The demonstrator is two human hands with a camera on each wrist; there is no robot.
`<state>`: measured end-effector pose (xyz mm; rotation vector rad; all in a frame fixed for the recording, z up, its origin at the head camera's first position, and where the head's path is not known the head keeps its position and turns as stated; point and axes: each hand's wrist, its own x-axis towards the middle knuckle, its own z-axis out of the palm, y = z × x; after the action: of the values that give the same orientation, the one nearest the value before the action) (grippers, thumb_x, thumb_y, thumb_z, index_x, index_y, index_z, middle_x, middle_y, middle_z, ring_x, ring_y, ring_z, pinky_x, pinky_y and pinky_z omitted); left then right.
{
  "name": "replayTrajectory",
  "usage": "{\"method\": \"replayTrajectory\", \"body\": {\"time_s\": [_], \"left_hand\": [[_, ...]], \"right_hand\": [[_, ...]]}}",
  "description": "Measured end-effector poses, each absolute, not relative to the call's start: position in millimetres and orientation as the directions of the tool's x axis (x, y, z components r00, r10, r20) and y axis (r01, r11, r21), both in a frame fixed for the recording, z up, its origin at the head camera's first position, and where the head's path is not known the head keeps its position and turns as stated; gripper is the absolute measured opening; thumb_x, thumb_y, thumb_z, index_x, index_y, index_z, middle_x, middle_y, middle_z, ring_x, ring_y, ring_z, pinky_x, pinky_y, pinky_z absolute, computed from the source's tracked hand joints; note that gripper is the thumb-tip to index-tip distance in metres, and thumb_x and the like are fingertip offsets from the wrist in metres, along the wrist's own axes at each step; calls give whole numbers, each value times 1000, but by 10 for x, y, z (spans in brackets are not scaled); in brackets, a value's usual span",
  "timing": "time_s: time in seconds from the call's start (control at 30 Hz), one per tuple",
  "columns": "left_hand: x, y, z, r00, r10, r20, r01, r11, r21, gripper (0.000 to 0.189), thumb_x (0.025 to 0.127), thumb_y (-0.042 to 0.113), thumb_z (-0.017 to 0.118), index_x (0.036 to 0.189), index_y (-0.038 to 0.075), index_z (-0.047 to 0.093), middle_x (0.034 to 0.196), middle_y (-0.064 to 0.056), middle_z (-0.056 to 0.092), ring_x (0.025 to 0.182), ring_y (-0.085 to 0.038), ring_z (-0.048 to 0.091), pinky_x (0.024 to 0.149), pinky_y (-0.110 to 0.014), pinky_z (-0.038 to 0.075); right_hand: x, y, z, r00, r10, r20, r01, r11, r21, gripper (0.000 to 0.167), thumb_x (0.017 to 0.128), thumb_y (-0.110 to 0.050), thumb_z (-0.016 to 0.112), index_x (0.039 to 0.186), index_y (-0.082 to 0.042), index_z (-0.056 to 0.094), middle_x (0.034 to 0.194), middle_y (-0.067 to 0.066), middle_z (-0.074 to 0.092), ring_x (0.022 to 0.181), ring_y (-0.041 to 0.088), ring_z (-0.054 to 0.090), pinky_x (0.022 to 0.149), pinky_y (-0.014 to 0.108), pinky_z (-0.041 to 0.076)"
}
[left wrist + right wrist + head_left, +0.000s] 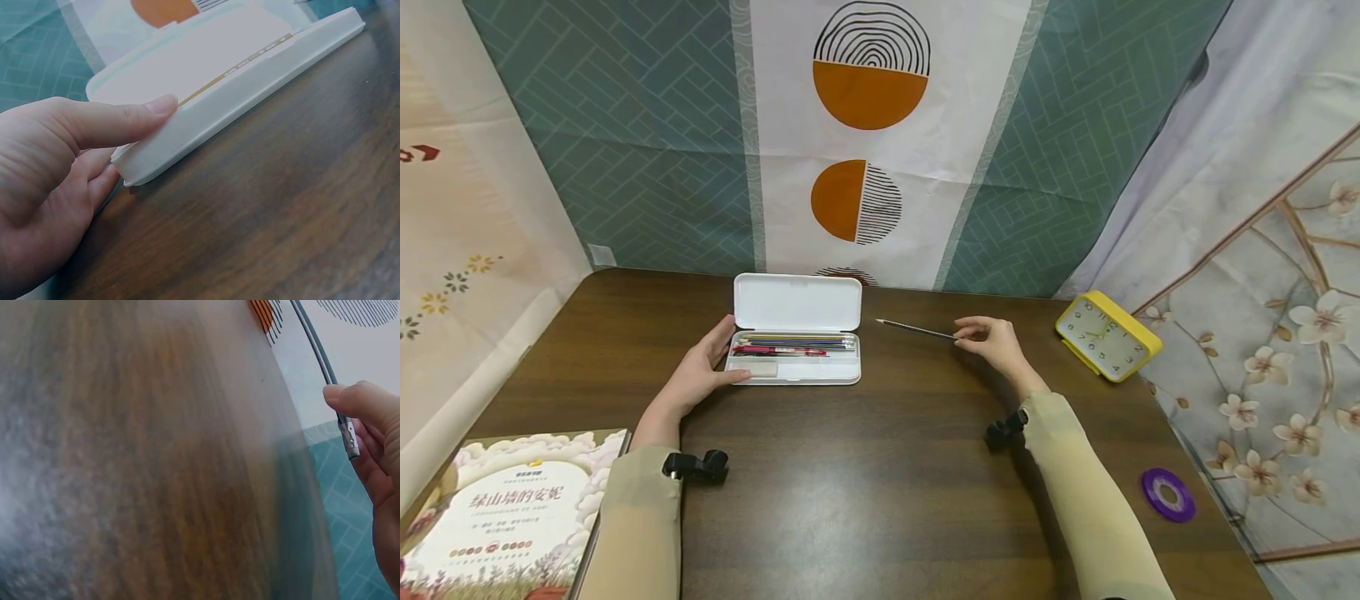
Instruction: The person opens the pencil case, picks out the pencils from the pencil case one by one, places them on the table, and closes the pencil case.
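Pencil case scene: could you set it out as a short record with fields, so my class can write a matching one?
Left hand: grips the left end of the pencil case
Right hand: pinches a pencil, tip towards the pencil case
Lid: open
Inside: other pencils, red pen
On the right: yellow clock, purple tape
On the left: book

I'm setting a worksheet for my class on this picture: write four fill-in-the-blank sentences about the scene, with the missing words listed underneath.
1. The right hand pinches a sharpened ____ near its metal end.
2. The left hand grips the open case, which is ____ in colour.
3. The book lies to the person's ____.
4. The clock has a frame coloured ____.

Missing words: pencil; white; left; yellow.
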<state>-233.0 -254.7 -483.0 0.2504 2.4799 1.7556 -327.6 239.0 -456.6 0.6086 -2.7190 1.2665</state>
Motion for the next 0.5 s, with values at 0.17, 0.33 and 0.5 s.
{"method": "replayTrajectory", "body": {"time_s": [0.17,0.33,0.5], "left_hand": [[-2329,-2537,-4815,-982,191,16,76,310,948,105,84,8,76,158,11,3,165,-13,6,151,-34,11,121,-49,16],[-2328,-2535,-4812,-983,185,14,72,314,947,105,84,9,77,158,10,3,165,-13,6,151,-34,11,121,-47,16],[-2331,-2537,-4831,-983,185,15,75,319,945,104,84,10,77,158,11,3,165,-14,6,151,-34,11,122,-33,19]], "right_hand": [[-3274,2415,-4596,-915,-351,200,-384,604,-699,34,84,-8,77,115,3,70,92,14,76,91,29,70,75,16,52],[-3279,2410,-4618,-909,-378,177,-387,604,-697,33,84,-6,76,115,3,70,92,14,76,88,27,70,73,14,52],[-3294,2399,-4630,-905,-401,139,-376,605,-702,33,84,-5,76,115,2,70,92,13,76,86,24,71,74,15,52]]}}
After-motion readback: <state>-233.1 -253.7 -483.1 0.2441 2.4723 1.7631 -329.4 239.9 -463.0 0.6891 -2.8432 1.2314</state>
